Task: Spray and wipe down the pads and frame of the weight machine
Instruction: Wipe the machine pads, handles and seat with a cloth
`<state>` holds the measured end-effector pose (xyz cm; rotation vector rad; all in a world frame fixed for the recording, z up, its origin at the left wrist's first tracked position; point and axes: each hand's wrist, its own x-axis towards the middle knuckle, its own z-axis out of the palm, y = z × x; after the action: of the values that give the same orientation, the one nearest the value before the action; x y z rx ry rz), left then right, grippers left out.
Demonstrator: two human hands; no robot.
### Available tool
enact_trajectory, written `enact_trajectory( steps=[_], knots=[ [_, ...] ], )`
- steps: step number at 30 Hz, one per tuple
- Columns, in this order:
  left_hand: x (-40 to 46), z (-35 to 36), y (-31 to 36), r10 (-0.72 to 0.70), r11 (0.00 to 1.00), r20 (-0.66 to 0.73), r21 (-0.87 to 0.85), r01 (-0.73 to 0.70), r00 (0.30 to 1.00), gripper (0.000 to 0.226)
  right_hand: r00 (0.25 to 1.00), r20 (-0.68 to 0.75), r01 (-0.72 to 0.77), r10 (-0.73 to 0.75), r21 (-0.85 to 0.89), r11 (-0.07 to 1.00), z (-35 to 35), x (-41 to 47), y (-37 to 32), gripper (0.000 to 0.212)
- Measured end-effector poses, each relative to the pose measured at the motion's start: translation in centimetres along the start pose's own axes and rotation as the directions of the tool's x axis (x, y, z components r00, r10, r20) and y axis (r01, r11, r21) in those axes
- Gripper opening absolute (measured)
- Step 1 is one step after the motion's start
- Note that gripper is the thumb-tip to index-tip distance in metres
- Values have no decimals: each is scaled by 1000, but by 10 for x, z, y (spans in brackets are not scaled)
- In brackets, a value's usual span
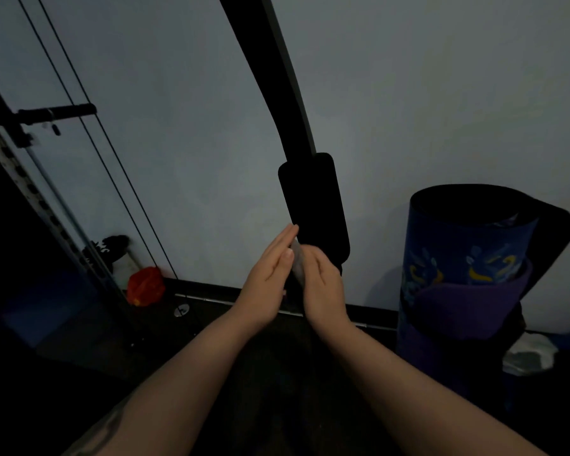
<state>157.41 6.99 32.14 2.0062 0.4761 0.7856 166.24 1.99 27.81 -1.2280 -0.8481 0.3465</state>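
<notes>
A black curved frame bar [270,77] of the weight machine runs down the middle of the view and carries a black pad [313,202]. Just below the pad's lower left edge, my left hand [270,278] and my right hand [323,287] are pressed palm to palm. A pale folded cloth [297,261] is sandwiched between them, only its thin edge showing. My left fingers are straight and point up toward the pad; my right fingers curl around the cloth. No spray bottle can be made out.
Rolled blue and purple exercise mats [468,274] stand at the right against the wall. At the left are two cables [89,136], a perforated upright [30,189] with a black handle [56,111], and a red object [145,286] on the dark floor.
</notes>
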Motion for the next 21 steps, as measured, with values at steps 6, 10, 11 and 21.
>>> enact_trajectory(
  steps=[6, 10, 11, 21],
  knots=[
    [-4, -1, -2, -32, 998, 19, -47, 33, 999, 45, 998, 48, 38, -32, -135, 990, -9, -30, 36, 45],
    [-3, 1, 5, -64, 995, 5, -74, 65, 998, 47, 997, 66, -36, 42, -85, 996, -12, -9, 15, 31],
    [-3, 2, 7, -78, 992, -1, -99, 78, 997, 47, 997, 68, -18, 23, -79, 997, -7, -2, 5, 30],
    [-15, 5, 2, -159, 947, -50, -289, 138, 986, 63, 990, 115, 105, -86, -170, 980, -10, -15, 11, 36]
  ],
)
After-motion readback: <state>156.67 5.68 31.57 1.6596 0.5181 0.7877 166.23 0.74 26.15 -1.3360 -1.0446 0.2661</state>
